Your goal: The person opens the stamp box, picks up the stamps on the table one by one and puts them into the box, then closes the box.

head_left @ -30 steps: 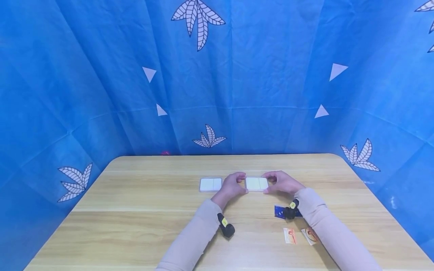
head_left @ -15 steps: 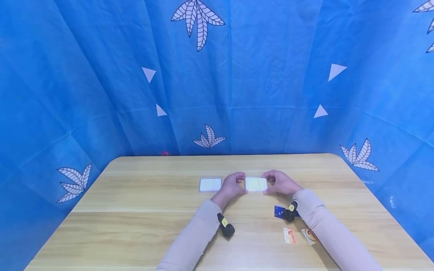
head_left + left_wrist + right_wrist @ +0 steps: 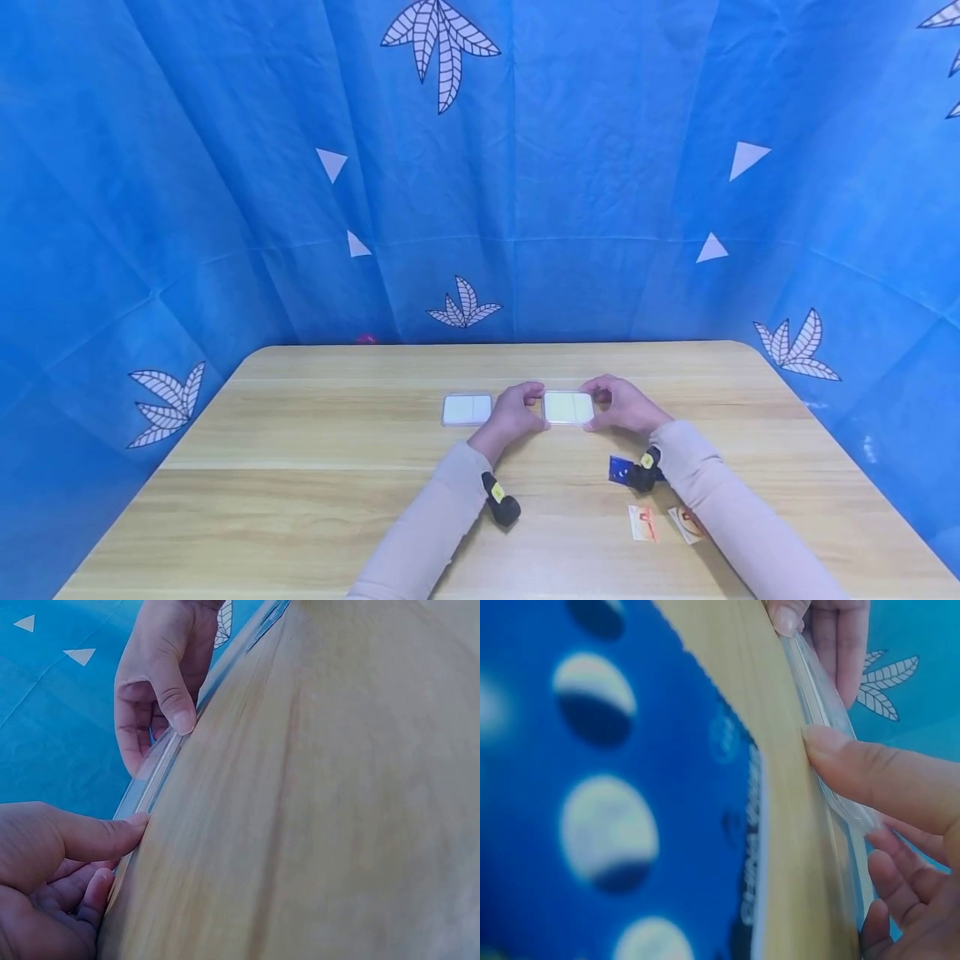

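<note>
A clear, flat plastic case with a white two-part inside lies between my two hands, at the back middle of the wooden table in the head view. My left hand pinches its left end, thumb on the near edge and fingers at the far one. At the opposite end my right hand grips it in the same way. The right wrist view shows the right thumb pressed on the case's clear rim. From the left wrist, the left thumb touches the near edge.
A similar case lies just left of my left hand. Under the right wrist is a blue card printed with moon phases. Two small orange-and-white cards lie nearer, one partly under the right sleeve. A blue curtain hangs behind the table.
</note>
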`<state>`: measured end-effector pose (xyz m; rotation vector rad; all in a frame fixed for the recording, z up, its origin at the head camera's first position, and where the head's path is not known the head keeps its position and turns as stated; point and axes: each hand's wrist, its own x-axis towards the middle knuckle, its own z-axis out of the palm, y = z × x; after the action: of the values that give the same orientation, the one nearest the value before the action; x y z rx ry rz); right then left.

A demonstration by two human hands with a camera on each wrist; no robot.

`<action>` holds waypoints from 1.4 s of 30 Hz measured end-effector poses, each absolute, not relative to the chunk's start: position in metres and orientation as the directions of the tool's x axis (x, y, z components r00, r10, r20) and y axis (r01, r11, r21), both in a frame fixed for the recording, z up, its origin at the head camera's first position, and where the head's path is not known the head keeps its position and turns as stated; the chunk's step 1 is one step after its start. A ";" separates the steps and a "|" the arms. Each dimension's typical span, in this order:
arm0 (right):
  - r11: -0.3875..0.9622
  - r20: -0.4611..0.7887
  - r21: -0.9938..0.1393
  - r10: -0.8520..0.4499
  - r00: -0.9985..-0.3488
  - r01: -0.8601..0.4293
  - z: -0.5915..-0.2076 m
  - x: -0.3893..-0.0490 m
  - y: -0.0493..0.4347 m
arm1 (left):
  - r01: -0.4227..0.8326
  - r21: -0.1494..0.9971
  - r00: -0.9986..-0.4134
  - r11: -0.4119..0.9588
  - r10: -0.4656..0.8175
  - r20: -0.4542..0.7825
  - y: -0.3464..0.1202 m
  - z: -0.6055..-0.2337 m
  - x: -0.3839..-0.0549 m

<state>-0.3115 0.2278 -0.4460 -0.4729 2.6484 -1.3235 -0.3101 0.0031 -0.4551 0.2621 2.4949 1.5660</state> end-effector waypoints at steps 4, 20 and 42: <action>0.583 -0.009 -0.785 -0.348 -0.938 -0.209 -0.446 -0.313 0.229 | 0.061 0.900 -0.967 0.431 0.250 -0.055 0.003 -0.455 -0.310; 0.584 -0.012 -0.774 -0.400 -0.916 -0.245 -0.442 -0.314 0.231 | 0.051 0.894 -0.967 0.444 0.246 -0.067 0.004 -0.454 -0.310; 0.496 -0.003 -0.846 -0.370 -0.929 -0.195 -0.445 -0.310 0.235 | 0.049 0.906 -0.964 0.420 0.257 -0.066 0.001 -0.457 -0.311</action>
<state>-0.3102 0.2346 -0.4454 -0.4883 2.5531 -1.4088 -0.3109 0.0007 -0.4568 0.2705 2.4772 1.5715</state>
